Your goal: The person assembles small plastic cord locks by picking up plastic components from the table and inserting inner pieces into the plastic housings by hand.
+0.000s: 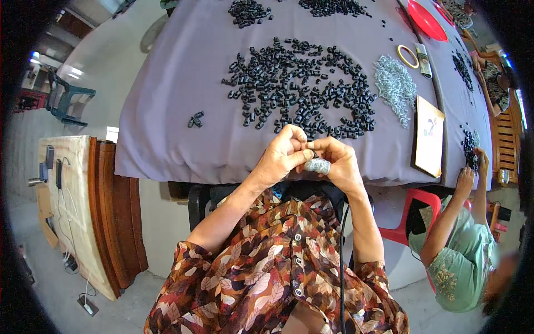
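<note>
Both of my hands meet just above the table's near edge, fingertips pinched together. My left hand (285, 153) and my right hand (338, 161) hold a small black piece (314, 153) between them, mostly hidden by the fingers. Against the curled fingers of my right hand shows a silvery speckled bundle (317, 166); I cannot make out whether it is loose small parts or a wrapping. Right beyond my hands spreads a wide pile of small black pieces (300, 83). A heap of small silvery parts (395, 83) lies to its right.
A grey cloth (172, 94) covers the table. Several black pieces (196, 119) lie apart at left. At right are a cardboard sheet (428, 133), a tape roll (408, 56) and a red tray (427, 21). A co-worker in green (459, 261) handles black pieces there.
</note>
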`<state>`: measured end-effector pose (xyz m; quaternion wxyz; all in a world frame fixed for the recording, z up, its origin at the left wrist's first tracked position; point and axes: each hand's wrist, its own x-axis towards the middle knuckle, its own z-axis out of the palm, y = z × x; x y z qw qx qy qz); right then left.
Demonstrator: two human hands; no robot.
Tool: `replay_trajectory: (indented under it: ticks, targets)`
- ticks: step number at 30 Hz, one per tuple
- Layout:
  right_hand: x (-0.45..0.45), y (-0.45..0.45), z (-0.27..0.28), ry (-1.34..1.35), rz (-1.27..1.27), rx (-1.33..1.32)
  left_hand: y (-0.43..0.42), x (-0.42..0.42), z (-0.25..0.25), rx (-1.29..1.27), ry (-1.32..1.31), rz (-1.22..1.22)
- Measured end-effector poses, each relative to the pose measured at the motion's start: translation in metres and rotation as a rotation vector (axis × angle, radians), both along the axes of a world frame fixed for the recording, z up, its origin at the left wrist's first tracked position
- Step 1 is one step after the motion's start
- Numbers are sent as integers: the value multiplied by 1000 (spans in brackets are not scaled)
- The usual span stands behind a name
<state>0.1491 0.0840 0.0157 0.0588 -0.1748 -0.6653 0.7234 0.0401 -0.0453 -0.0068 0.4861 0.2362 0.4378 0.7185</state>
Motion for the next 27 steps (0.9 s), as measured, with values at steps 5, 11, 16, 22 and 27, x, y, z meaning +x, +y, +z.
replay_trajectory:
  ticks: [5,11,16,22,27]
  targets:
    - [1,3,-15,90,-3,88,2,1,-1,2,-19,14]
    - [-1,4,-9,52,20,312,3,-3,3,-3,-67,-62]
    - [-2,0,2,51,10,478,2,-3,7,-30,-54,-74]
    - [-3,-4,3,19,-13,432,2,-4,6,-52,-28,-100]
    - [-3,-5,-14,121,-15,322,1,1,5,-24,-40,29]
